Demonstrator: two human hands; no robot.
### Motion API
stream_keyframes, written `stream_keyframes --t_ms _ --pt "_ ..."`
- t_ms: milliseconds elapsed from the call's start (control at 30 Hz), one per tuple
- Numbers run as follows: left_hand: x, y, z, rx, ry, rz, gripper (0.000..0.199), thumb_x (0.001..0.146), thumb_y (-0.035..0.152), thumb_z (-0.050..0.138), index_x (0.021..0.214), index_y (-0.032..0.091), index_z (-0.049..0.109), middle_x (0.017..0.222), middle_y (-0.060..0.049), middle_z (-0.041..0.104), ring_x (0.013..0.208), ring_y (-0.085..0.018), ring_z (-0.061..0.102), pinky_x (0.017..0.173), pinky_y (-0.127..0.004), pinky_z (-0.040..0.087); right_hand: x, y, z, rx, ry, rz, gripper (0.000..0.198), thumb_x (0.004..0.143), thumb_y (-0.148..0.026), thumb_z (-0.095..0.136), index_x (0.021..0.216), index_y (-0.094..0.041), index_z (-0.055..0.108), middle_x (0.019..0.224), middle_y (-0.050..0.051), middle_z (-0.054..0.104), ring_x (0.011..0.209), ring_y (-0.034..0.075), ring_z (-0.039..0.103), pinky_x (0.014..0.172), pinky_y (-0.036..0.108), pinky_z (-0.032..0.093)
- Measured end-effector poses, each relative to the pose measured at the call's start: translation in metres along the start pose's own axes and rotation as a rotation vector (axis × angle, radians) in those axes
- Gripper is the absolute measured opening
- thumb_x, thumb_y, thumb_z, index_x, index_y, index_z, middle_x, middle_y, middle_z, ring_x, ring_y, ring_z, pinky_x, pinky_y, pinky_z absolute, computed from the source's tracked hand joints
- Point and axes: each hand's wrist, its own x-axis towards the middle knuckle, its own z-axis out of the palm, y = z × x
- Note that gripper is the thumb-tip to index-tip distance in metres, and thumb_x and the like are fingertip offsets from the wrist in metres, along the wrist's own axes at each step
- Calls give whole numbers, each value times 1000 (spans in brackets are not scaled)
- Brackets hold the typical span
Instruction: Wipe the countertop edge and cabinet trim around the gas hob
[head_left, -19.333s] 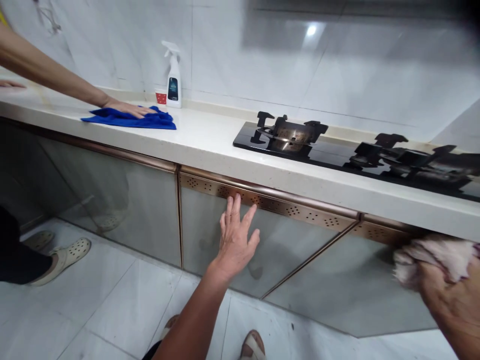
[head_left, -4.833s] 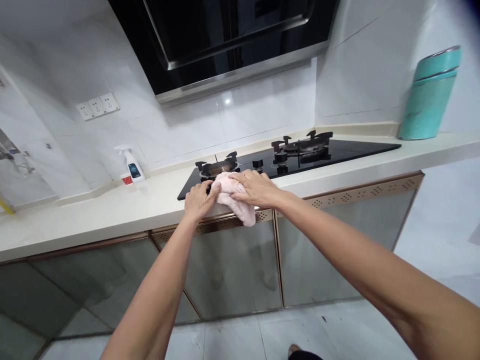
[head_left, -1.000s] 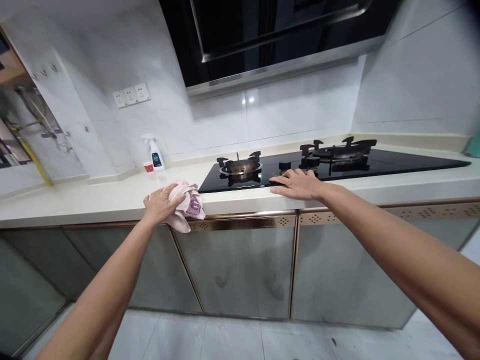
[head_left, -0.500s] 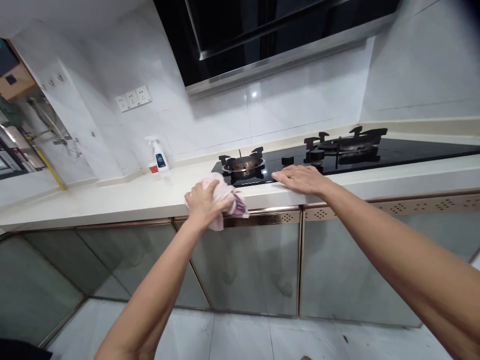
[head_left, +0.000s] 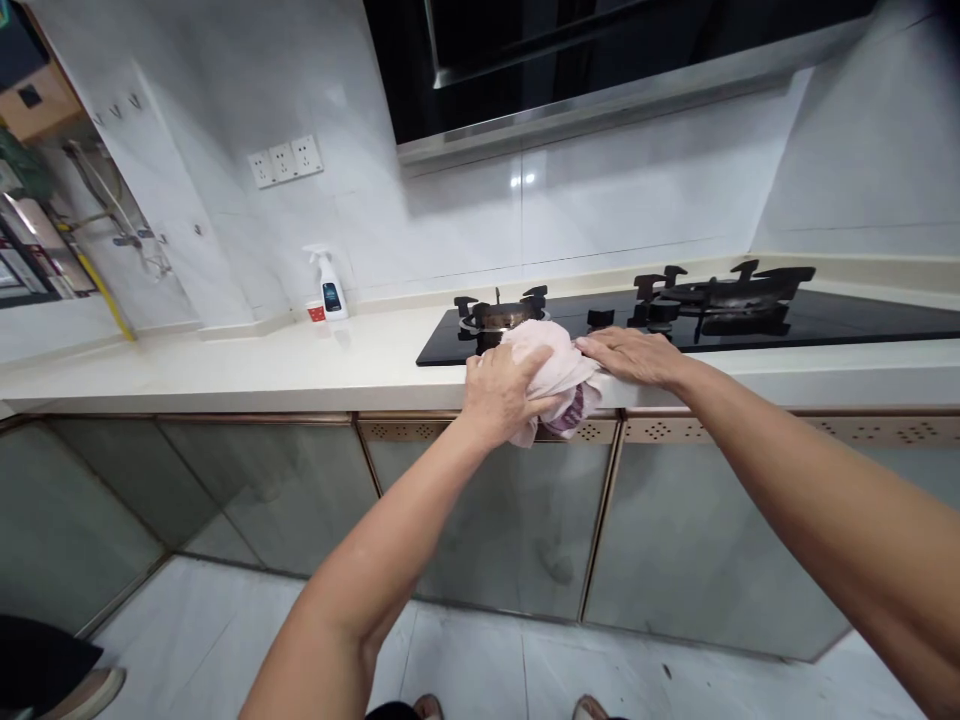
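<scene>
On the floor (head_left: 217, 640), below the hob (head_left: 877, 318), the tips of the person's shoes show, and well to the left a co-worker's dark trouser leg (head_left: 41, 655) and pale shoe (head_left: 94, 692). Closed cabinets (head_left: 675, 530) run under the hob and on to its left, with grey-green panels and bronze-coloured strips pierced with small holes; whatever they store is hidden behind the doors.

At the hob's front edge, before its left burner (head_left: 504, 318), the left hand (head_left: 499, 390) grips a pale pink cloth (head_left: 553, 362), fingers curled into the bunched fabric. The cloth lies over the counter edge, its purple-marked end drooping in front of the perforated strip. Just right of it, the right hand (head_left: 630, 355) rests at the hob's front edge with its fingers stretched out; the fingertips come close to the cloth, perhaps touching it.

Left of the hob, toward the back of the white countertop (head_left: 187, 372), stands an upright white spray bottle (head_left: 331, 288) with a dark label, its opaque body concealing any liquid. Just beside it, farther from the hob, is a small red-and-white container (head_left: 316, 311), its inside out of view. Above the hob hangs a black range hood (head_left: 637, 50); up the wall to its left is a row of three sockets (head_left: 285, 161).
</scene>
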Motion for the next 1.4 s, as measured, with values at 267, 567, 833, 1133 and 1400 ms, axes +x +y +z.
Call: stream_keyframes --t_ms 267,567,833,1133,1400 --pt "-56 -106 -27 72 1 -177 69 89 64 61 149 32 48 145 -11 56 127 -31 51 104 -43 37 2 6 2 6 -1 -61 65 96 -71 22 133 -42 66 150 -3 57 141 40 48 109 66 43" --pt "-102 -211 -39 213 45 -442 69 90 57 54 150 23 46 138 -14 58 130 -33 50 108 -43 36 -2 0 3 18 24 -37 66 95 -73 27 139 -39 62 155 2 52 140 38 48 111 67 38" --pt "-82 -156 -30 277 150 -531 63 92 65 49 141 27 55 131 -16 60 125 -37 52 106 -56 38 -2 -6 4 31 67 -31 64 94 -73 27 134 -42 66 150 1 57 134 41 51 105 71 41" --pt "-45 -37 -8 137 118 -263 71 82 69 63 143 33 55 142 -17 53 125 -37 49 100 -55 39 -5 -7 2 26 37 18 68 95 -73 22 136 -40 65 153 2 55 137 40 49 109 66 40" --pt "-17 5 9 24 93 24 69 85 70 61 146 39 51 149 -13 50 126 -35 50 97 -49 36 0 0 3 -12 -31 20 69 100 -64 15 145 -35 59 158 4 49 140 36 46 113 59 32"
